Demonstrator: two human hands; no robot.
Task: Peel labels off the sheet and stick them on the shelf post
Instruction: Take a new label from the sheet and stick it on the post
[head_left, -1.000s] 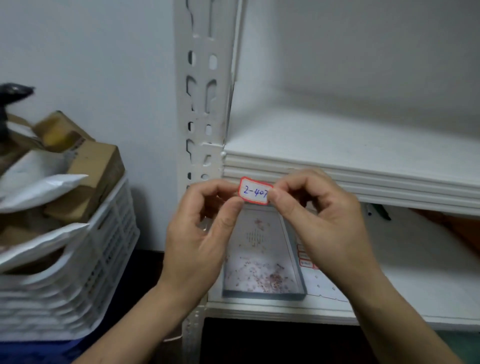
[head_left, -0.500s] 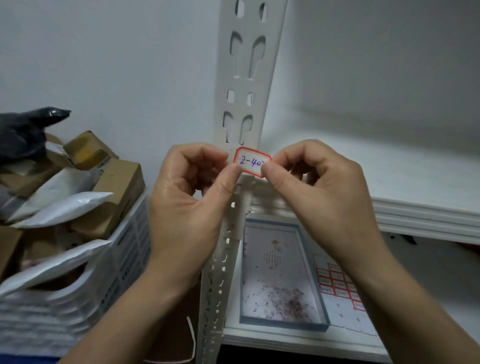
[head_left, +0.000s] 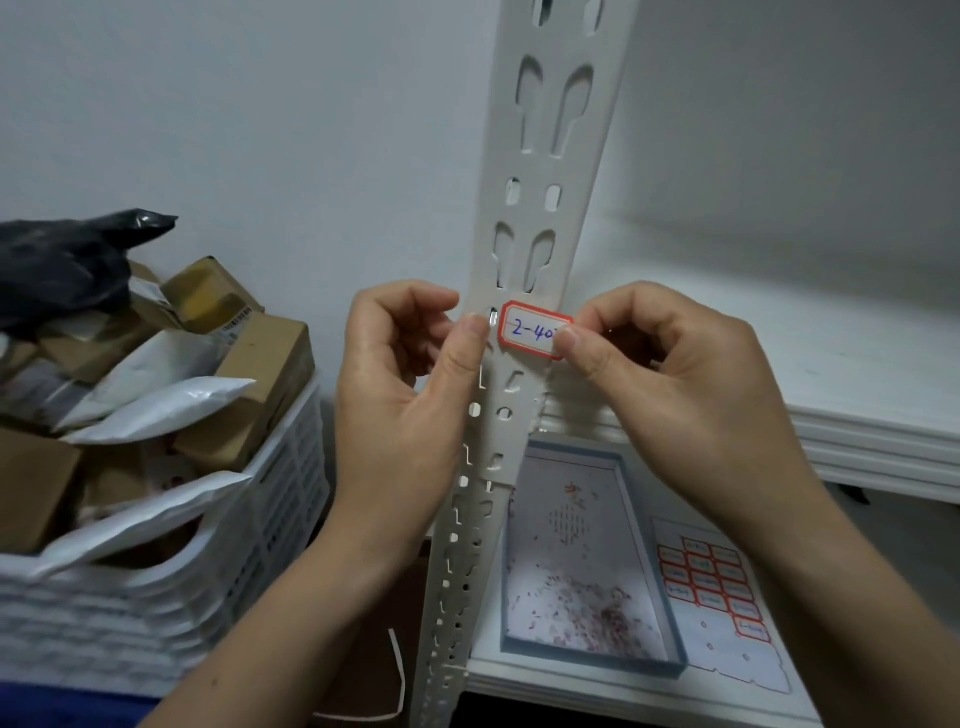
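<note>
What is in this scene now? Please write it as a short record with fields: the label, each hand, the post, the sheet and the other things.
label: white with red border, handwriting starting "2-40", in front of the post
right hand: thumb and finger pinch the label's right end
left hand: thumb just left of the label; contact unclear
shelf post: white, slotted
label sheet: lies on the lower shelf, some labels left
tray: blue-rimmed, beside the sheet
crate: white, full of parcels, left

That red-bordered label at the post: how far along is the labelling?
Done: the red-bordered paper label is peeled off. In hand: the right hand holds it against the white slotted metal shelf post; the left hand is alongside. Left: the sheet of red-bordered labels holds more.
</note>
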